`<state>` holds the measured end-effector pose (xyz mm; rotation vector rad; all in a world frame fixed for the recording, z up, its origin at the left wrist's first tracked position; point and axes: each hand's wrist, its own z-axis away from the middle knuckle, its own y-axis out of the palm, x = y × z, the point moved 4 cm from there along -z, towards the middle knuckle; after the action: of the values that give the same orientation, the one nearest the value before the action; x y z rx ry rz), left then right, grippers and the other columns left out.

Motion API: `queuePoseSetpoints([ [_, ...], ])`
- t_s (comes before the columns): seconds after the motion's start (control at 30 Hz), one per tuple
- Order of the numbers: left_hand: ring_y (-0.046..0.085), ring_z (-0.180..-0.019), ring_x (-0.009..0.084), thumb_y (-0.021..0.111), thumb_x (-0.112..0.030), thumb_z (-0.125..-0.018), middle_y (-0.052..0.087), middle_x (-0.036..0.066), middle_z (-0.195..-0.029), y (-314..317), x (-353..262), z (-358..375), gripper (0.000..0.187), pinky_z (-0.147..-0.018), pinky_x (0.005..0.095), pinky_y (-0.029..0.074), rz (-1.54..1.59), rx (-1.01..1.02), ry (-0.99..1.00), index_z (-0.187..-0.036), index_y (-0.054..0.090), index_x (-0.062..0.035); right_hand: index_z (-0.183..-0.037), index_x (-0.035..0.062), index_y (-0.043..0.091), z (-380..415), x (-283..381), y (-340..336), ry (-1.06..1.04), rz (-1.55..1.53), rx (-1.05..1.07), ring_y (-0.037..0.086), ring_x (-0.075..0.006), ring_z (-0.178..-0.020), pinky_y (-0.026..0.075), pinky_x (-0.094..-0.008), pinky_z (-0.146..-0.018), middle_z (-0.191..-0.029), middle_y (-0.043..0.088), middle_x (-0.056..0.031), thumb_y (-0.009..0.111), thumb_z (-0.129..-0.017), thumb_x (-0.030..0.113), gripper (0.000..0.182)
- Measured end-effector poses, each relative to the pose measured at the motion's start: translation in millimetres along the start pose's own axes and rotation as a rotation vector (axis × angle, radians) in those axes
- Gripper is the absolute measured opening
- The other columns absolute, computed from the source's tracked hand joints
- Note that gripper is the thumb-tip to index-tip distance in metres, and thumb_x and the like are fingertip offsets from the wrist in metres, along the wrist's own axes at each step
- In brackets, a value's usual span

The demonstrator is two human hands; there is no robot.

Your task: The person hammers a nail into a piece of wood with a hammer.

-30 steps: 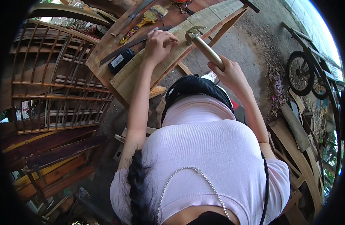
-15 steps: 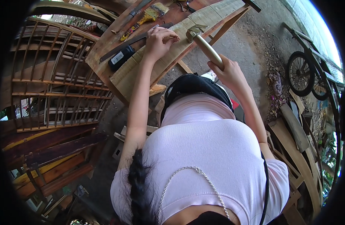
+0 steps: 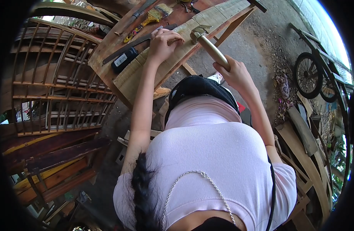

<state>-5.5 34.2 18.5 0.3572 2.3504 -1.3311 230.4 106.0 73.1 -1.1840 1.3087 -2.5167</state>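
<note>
My right hand (image 3: 235,73) is wrapped round the handle of a hammer (image 3: 212,49), whose claw head rests at or just above the edge of a long pale wooden board (image 3: 136,77). To the left of the hammer head, my left hand (image 3: 164,43) is over the same board with its fingers curled together; what they hold, if anything, is too small to tell. Beside that hand lie a dark flat metal strip (image 3: 121,51) and a black object with a white label (image 3: 124,60). A paintbrush with a yellow handle (image 3: 149,18) lies farther back on the workbench (image 3: 100,57).
Wooden lattice frames (image 3: 61,81) stand at the left, with stacked dark planks (image 3: 65,154) below them. At the right are a wheeled cart (image 3: 309,75) and a pile of loose boards (image 3: 300,154). A wooden bar end (image 3: 257,5) juts out at the top.
</note>
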Motion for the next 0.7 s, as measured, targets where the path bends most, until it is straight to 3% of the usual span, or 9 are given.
queuePoseSetpoints([
  [0.27, 0.057, -0.093, 0.0140, 0.073, -0.026, -0.073, 0.068, -0.006, -0.086, 4.2, 7.6, -0.3, 0.010, -0.090, 0.0336, 0.033, 0.043, -0.012, 0.006, -0.081, 0.072, -0.0199, -0.092, 0.0027, 0.061, 5.6, 26.2, -14.6, -0.067, -0.033, -0.041, 0.062, -0.0319, -0.066, 0.045, -0.0412, -0.064, -0.071, 0.062, -0.0179, 0.058, -0.086, 0.040, 0.038],
  [0.7, 0.058, -0.092, 0.0136, 0.076, -0.026, -0.068, 0.068, -0.007, -0.085, 0.3, 1.9, 0.9, 0.016, -0.090, 0.0348, 0.034, -0.030, -0.077, 0.062, -0.079, 0.070, -0.0163, -0.091, 0.0036, 0.060, 5.9, 32.6, -6.8, -0.108, 0.012, -0.041, 0.062, -0.0328, -0.067, 0.046, -0.0426, -0.065, -0.072, 0.062, -0.0181, 0.057, -0.087, 0.040, 0.037],
])
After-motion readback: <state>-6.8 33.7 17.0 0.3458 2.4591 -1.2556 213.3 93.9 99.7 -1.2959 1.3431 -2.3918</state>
